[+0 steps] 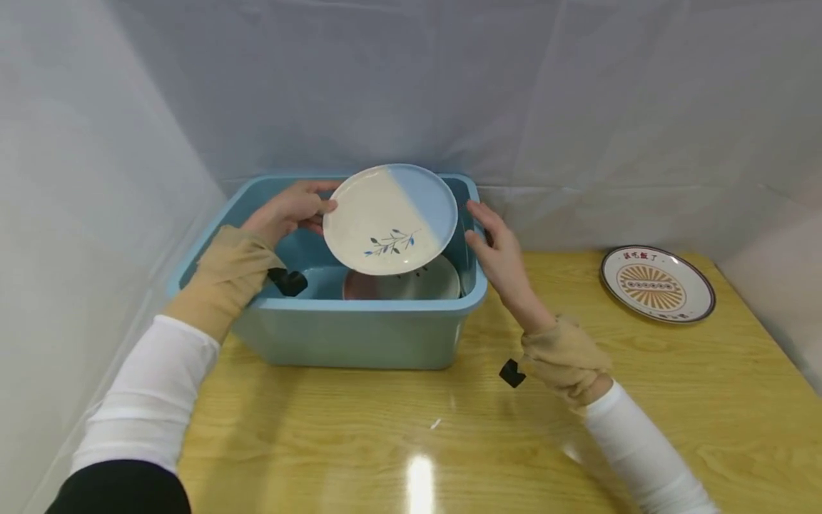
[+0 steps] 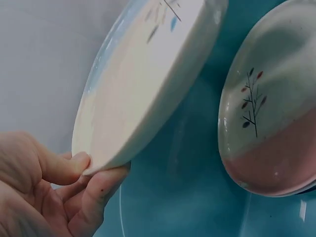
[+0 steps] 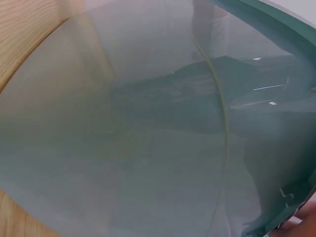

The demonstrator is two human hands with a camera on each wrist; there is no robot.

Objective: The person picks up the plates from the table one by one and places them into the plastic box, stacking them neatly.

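Cream-and-blue glazed ceramic plate with a leaf sprig [image 1: 389, 218] is held tilted above the light-blue plastic tub [image 1: 359, 335], its face turned toward the camera. The left hand [image 1: 292, 210] is the nearer one: it pinches the plate's left rim, thumb on the face and curled fingers [image 2: 94, 192] beneath, as the left wrist view confirms. The right hand [image 1: 497, 250] lies just beside the plate's right edge, over the tub's right wall, fingers straight and holding nothing; whether it touches the plate cannot be told. From those fingers the plate lies directly to the left. A pink-and-grey round plate [image 1: 401, 282] rests inside the tub below. A patterned round plate with dark rim [image 1: 657, 283] sits well apart on the yellow wooden table [image 1: 449, 428].
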